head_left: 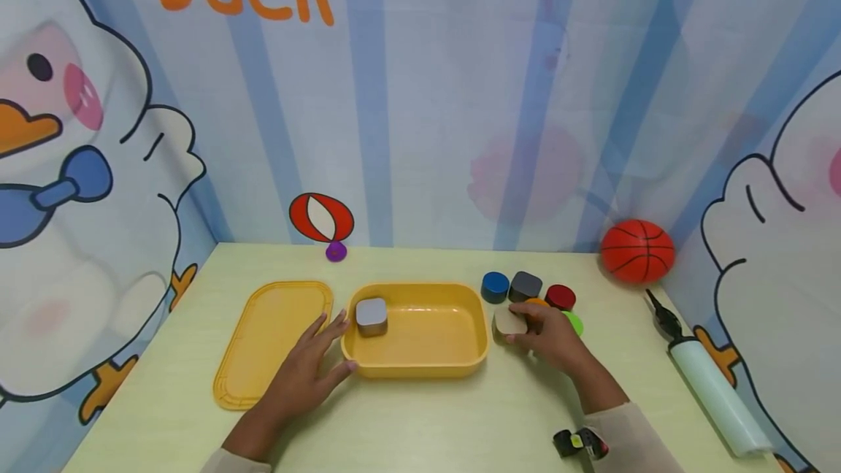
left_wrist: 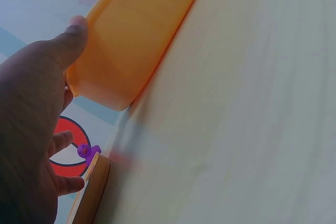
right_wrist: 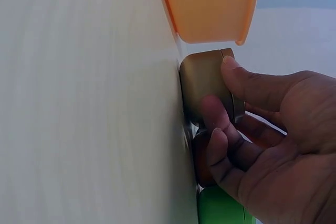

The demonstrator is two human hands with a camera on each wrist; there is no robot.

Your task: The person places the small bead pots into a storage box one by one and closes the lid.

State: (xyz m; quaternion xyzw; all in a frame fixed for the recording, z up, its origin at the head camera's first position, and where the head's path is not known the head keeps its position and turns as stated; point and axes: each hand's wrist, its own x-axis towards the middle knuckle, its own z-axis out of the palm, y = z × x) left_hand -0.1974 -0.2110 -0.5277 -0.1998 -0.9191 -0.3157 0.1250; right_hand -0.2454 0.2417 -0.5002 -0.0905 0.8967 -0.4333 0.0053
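A yellow rectangular tub (head_left: 420,369) stands in the middle of the table, with a silver rounded-square tin (head_left: 371,317) inside at its left end. My left hand (head_left: 307,371) is at the tub's left side, thumb and fingertips at the rim and the fingers spread. Right of the tub, my right hand (head_left: 550,333) grips a gold rounded-square tin (right_wrist: 205,85) between thumb and fingers, close over the tabletop. Around that hand are a blue tin (head_left: 495,287), a dark grey tin (head_left: 525,286), a red tin (head_left: 561,296), a green tin (head_left: 574,322) and a partly hidden orange one (head_left: 537,302).
A yellow lid (head_left: 272,338) lies left of the tub, partly behind my left hand. At the back are a small purple duck (head_left: 336,251) and a red basketball (head_left: 637,251). A pale hand pump (head_left: 719,396) lies along the right edge. A duck-printed curtain encloses the table.
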